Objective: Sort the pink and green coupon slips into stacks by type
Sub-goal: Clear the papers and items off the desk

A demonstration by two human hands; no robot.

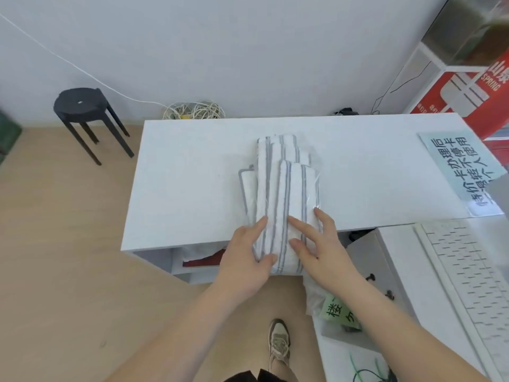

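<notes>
No pink slips are in view. A green paper (341,313) with black characters lies in a clear bag on the lower desk at the right, partly hidden by my right forearm. On the white table (187,188) lies a pile of white cloth pads with grey stripes (283,186), some in clear wrap, and its near end hangs over the front edge. My left hand (248,255) grips the near end of the left pad, thumb curled around it. My right hand (316,244) lies flat on the right pad with its fingers spread.
A blue printed notice (457,172) lies at the table's right end. A white keyboard (468,285) sits on the lower desk at the right. A black stool (82,106) and a coil of cable (192,111) stand by the wall. A red cabinet (468,86) is far right.
</notes>
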